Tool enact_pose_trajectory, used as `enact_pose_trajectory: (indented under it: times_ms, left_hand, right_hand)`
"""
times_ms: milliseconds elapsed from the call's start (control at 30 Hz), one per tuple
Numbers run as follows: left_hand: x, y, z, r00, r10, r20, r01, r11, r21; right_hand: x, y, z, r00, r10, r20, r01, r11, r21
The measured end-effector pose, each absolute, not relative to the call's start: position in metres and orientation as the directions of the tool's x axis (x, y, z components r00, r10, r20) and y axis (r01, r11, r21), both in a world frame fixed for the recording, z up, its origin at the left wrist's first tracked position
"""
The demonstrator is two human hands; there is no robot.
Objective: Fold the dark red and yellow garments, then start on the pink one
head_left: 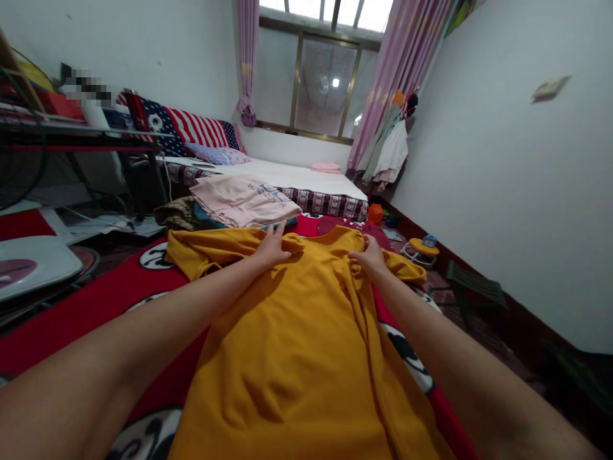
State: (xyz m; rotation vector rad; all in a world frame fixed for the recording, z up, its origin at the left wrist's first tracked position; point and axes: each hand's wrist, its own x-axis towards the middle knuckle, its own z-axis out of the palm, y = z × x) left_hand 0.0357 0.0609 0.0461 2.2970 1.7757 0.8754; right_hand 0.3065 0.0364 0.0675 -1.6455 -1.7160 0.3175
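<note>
A mustard-yellow long-sleeved shirt lies spread out, its neckline pointing away from me and its body running toward me with loose folds on the right. My left hand rests at the shirt's left shoulder, fingers apart on the cloth. At the right shoulder, my right hand has cloth gathered between thumb and fingers. Beneath the shirt is a red blanket with black-and-white cartoon faces. Just beyond my left hand sits a pile of folded clothes with a pink printed top uppermost.
A bed with a white sheet stands under the window. To the left are a cluttered desk and a white chair seat. Along the right wall stand a yellow round stool and a dark folding stool. Clothes hang by the curtain.
</note>
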Motion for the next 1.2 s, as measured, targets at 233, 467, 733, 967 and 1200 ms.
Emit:
enact_pose_trajectory:
  times_ms: [233, 467, 733, 967, 1200]
  left_hand:
    - [0.035, 0.077, 0.027, 0.087, 0.958, 0.272, 0.869, -0.206, 0.450]
    - [0.027, 0.065, 0.035, 0.035, 0.861, 0.507, 0.831, -0.307, 0.464]
    - [0.039, 0.095, 0.077, -0.002, 0.810, 0.586, 0.842, -0.315, 0.438]
    - [0.071, 0.033, 0.038, 0.473, 0.856, 0.209, 0.826, -0.513, 0.231]
    - [0.040, -0.012, -0.002, 0.446, 0.889, 0.098, 0.868, -0.457, 0.195]
  right_hand:
    - [0.313, 0.070, 0.040, 0.212, 0.936, 0.279, 0.795, 0.001, -0.607]
    - [0.333, 0.078, 0.045, 0.338, 0.904, 0.261, 0.797, -0.128, -0.591]
    - [0.340, 0.080, 0.088, 0.447, 0.807, 0.387, 0.750, -0.102, -0.654]
    - [0.322, 0.006, 0.043, -0.232, 0.877, 0.422, 0.895, 0.362, -0.261]
    - [0.379, -0.069, 0.018, -0.585, 0.716, 0.380, 0.685, 0.688, -0.242]
